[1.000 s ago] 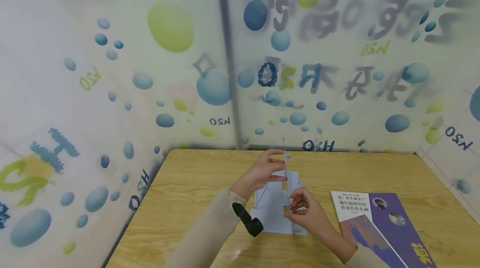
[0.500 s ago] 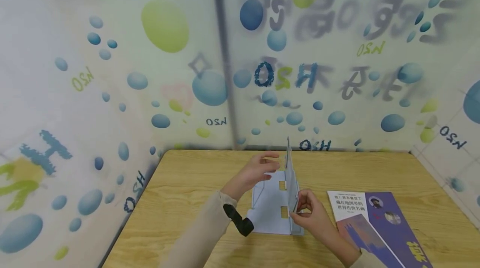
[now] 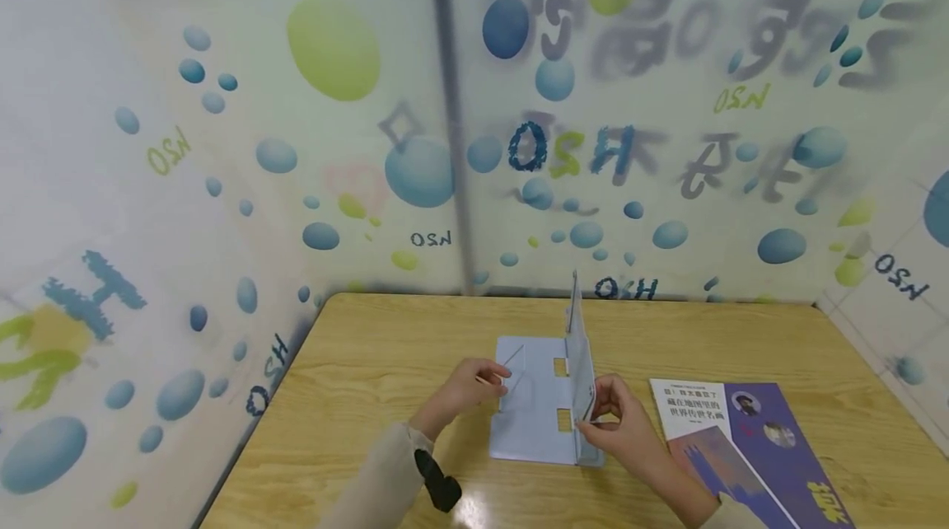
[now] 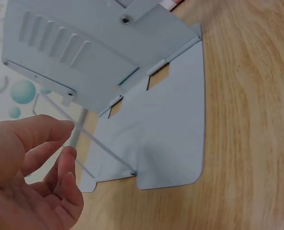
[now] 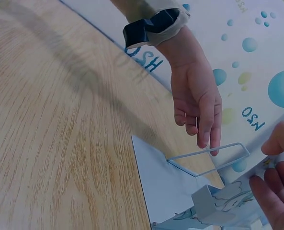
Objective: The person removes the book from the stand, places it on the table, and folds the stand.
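A light blue metal book stand [image 3: 530,430] rests on the table, its base flat and its back panel [image 4: 84,43] standing steeply up. The right hand [image 3: 626,430] pinches the panel's right side near the bottom, thumb and fingers curled at it. A thin wire prop [image 4: 106,148] slants up from the left part of the base. Beside this wire, the left hand [image 3: 470,387] has its fingers loosely bent, fingertips right at the wire in the left wrist view. From the right wrist view, the left hand's fingers [image 5: 206,129] point down toward the wire loop.
A purple and white book [image 3: 771,430] lies on the wooden table [image 3: 385,348] to the right of the right hand. A patterned wall [image 3: 356,183] rises directly behind the table's back edge. A dark strap [image 3: 439,484] circles the left wrist.
The left hand has left the back panel's upper part and come down leftward to the wire prop. The panel has swung to show more of its face; the right hand stays at it.
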Available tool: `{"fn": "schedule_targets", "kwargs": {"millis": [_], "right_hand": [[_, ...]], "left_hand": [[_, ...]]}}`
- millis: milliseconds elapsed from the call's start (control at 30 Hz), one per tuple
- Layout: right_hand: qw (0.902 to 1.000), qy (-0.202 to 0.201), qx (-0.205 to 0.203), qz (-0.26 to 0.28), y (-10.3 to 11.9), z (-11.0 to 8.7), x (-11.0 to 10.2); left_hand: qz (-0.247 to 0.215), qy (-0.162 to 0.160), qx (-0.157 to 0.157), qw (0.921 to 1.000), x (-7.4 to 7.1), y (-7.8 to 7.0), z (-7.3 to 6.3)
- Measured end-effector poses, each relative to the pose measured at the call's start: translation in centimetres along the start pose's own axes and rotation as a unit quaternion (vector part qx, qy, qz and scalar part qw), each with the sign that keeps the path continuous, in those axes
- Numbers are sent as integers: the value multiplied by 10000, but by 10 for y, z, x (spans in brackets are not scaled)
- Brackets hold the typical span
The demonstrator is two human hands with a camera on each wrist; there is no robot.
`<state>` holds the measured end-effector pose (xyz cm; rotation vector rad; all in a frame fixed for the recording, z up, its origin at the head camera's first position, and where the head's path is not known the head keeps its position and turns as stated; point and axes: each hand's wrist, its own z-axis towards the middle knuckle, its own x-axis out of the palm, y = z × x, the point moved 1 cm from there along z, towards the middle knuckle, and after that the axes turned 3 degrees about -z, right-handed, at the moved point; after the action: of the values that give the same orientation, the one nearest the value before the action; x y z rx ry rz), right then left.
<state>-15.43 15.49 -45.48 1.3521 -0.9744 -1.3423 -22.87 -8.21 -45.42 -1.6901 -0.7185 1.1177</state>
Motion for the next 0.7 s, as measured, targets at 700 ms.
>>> {"fn": "schedule_targets", "kwargs": {"millis": [700], "right_hand": [[9999,14,18,143,0,-3,-3]], "left_hand": [[609,-173,933,9936,46,31,28]]}}
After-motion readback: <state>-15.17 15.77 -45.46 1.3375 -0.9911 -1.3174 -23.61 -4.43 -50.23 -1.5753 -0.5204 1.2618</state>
